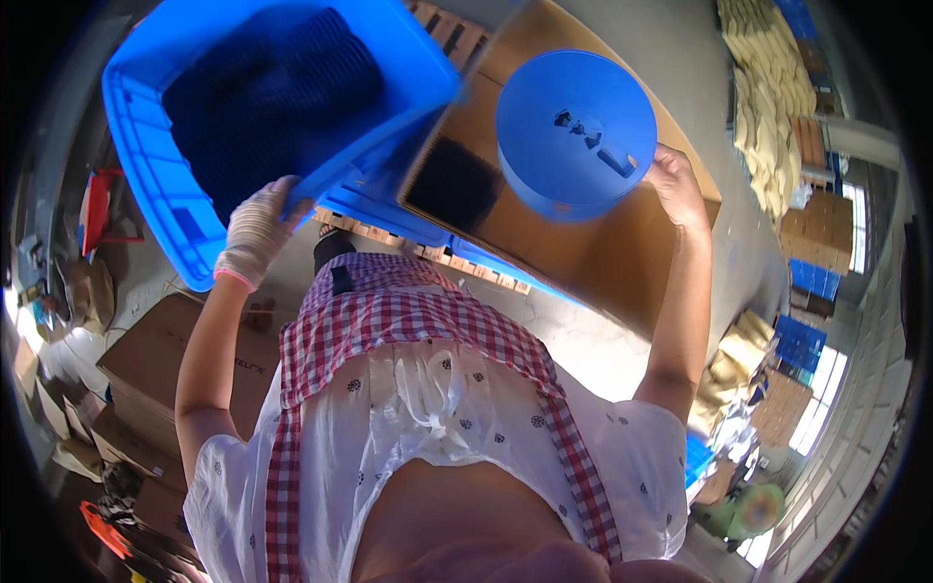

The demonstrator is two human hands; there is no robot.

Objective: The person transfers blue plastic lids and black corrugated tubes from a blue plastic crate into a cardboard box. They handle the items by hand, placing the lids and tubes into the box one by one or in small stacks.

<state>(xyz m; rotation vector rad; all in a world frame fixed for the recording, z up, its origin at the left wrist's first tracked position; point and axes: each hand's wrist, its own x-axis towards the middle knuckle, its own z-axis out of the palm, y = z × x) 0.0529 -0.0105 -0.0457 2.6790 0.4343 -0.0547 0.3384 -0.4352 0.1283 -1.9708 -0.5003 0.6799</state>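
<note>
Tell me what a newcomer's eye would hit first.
First, the big blue tub of dark parts at upper left, its rim in the gloved left hand. Then the blue bowl, upper right of centre, held by the bare right hand over a box. Below, at centre, the red-checked apron.

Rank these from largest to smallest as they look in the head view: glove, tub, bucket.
1. Tub: largest, even with its top cut off by the picture's edge
2. Bucket
3. Glove, on the left hand: smallest
</note>
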